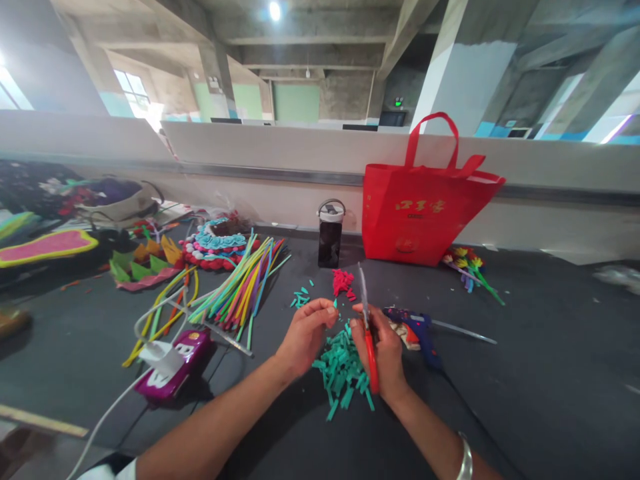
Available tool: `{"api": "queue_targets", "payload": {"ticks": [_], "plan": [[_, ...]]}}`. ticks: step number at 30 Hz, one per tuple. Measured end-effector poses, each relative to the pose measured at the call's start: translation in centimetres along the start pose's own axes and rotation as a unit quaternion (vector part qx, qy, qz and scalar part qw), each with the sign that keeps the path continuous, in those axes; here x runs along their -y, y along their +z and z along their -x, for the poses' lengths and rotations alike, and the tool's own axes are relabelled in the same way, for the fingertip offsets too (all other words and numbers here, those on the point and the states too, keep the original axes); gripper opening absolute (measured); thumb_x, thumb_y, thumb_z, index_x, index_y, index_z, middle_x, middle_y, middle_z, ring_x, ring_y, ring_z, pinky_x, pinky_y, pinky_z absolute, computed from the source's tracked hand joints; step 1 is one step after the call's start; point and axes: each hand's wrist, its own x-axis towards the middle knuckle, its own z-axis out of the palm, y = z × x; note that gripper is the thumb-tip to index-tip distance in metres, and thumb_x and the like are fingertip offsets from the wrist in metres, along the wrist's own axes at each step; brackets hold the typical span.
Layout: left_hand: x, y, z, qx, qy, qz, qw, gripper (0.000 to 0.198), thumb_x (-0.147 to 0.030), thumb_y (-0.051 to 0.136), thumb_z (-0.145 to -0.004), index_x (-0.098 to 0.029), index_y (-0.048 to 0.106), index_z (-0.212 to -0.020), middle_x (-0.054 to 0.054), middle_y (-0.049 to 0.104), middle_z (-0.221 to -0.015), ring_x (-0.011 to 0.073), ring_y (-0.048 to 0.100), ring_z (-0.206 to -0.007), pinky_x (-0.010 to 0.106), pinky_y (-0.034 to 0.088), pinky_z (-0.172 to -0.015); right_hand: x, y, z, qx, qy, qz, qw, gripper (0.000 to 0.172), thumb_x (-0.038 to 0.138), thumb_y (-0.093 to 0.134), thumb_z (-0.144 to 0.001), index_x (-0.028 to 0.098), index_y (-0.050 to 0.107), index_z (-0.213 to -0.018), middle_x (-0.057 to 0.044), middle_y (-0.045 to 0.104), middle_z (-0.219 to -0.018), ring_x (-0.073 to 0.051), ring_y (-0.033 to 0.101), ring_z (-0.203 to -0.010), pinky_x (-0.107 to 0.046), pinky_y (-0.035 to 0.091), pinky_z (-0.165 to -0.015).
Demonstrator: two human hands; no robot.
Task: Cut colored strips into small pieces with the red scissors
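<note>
Thumb and forefinger of your left hand [309,333] pinch closed on a small green piece [335,303], its tip left showing, perhaps for a clear view of it; your right hand [387,357] wraps the red-handled scissors [371,353], blades pointing up and away, likely to spare your fingers. Whether the blades are parted is hard to tell. Beneath, a pile of green strips [340,373] lies within easy reach, with green bits [301,297] and red bits [342,283] apart beyond, seemingly sorted by colour. A glue gun [423,330] rests right, coloured stems [245,280] left, a bottle [330,243] and red bag [415,213] behind
</note>
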Motion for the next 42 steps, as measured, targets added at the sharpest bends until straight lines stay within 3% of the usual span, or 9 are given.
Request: {"api": "queue_targets", "payload": {"ticks": [5,12,18,23,31,34,38,42], "plan": [[0.3,-0.1,-0.1,0.035,-0.051,-0.034,0.997,0.008,-0.02,0.064,-0.069,-0.015,0.061,-0.064,-0.001,0.049,-0.058,0.0116,0.043,-0.061,0.026,0.032,-0.065,0.9,-0.8,-0.2,-0.008,0.031,-0.077,0.996,0.029,0.03,0.056,-0.087,0.021,0.053,-0.114,-0.001,0.061,-0.088,-0.013,0.06,-0.073,-0.026,0.05,-0.071],[1.1,-0.3,-0.1,0.07,-0.081,-0.108,0.988,0.007,-0.02,0.062,-0.068,-0.014,0.061,-0.063,-0.001,0.048,-0.058,0.0108,0.041,-0.059,0.025,0.031,-0.061,1.0,-0.5,-0.1,0.028,0.024,-0.118,0.992,0.025,0.025,0.055,-0.086,0.023,0.053,-0.11,0.001,0.06,-0.084,-0.012,0.06,-0.071,-0.025,0.05,-0.07],[0.7,-0.2,-0.1,0.045,-0.032,-0.165,0.985,0.01,-0.024,0.061,-0.073,-0.015,0.065,-0.074,0.001,0.057,-0.071,0.0115,0.047,-0.066,0.024,0.036,-0.066,0.6,-0.3,-0.2,0.011,0.075,-0.14,0.987,0.024,0.028,0.056,-0.085,0.022,0.053,-0.108,0.003,0.056,-0.078,-0.01,0.054,-0.062,-0.022,0.048,-0.061],[1.1,-0.2,0.1,0.036,-0.013,-0.241,0.97,0.016,-0.029,0.071,-0.068,-0.015,0.065,-0.07,0.0,0.057,-0.067,0.0116,0.047,-0.065,0.024,0.036,-0.063,0.7,-0.3,-0.4,0.022,0.083,-0.121,0.989,0.025,0.03,0.055,-0.085,0.021,0.053,-0.108,0.003,0.056,-0.077,-0.011,0.054,-0.063,-0.022,0.047,-0.059],[0.3,-0.1,-0.1,-0.019,-0.038,-0.021,0.999,0.012,-0.024,0.073,-0.067,-0.016,0.064,-0.068,-0.003,0.051,-0.058,0.0089,0.044,-0.058,0.024,0.035,-0.062,-0.3,0.0,-0.3,-0.029,0.043,0.012,0.999,0.027,0.029,0.052,-0.085,0.019,0.055,-0.11,-0.002,0.063,-0.086,-0.015,0.061,-0.071,-0.03,0.051,-0.074],[0.1,-0.1,-0.2,-0.028,-0.024,0.032,0.999,0.013,-0.024,0.073,-0.068,-0.016,0.063,-0.07,-0.003,0.05,-0.06,0.0088,0.045,-0.059,0.024,0.037,-0.064,-1.3,0.5,0.0,0.016,-0.002,0.063,0.998,0.034,0.023,0.052,-0.083,0.018,0.051,-0.117,-0.009,0.063,-0.106,-0.021,0.063,-0.093,-0.035,0.051,-0.082],[0.2,-0.3,-0.1,-0.041,-0.013,0.057,0.997,0.014,-0.023,0.073,-0.069,-0.016,0.061,-0.071,-0.003,0.051,-0.062,0.0085,0.045,-0.059,0.023,0.036,-0.062,-2.1,1.2,0.6,0.078,-0.041,0.119,0.989,0.042,0.011,0.05,-0.076,0.019,0.053,-0.117,-0.009,0.063,-0.108,-0.021,0.062,-0.095,-0.037,0.051,-0.083],[0.3,-0.4,-0.1,-0.039,-0.011,0.067,0.997,0.016,-0.021,0.074,-0.066,-0.016,0.06,-0.071,-0.003,0.052,-0.064,0.0085,0.045,-0.06,0.023,0.036,-0.062,-2.4,1.5,0.7,0.086,-0.05,0.151,0.983,0.043,0.009,0.049,-0.075,0.019,0.054,-0.116,-0.008,0.064,-0.107,-0.022,0.062,-0.096,-0.038,0.052,-0.083]]}}
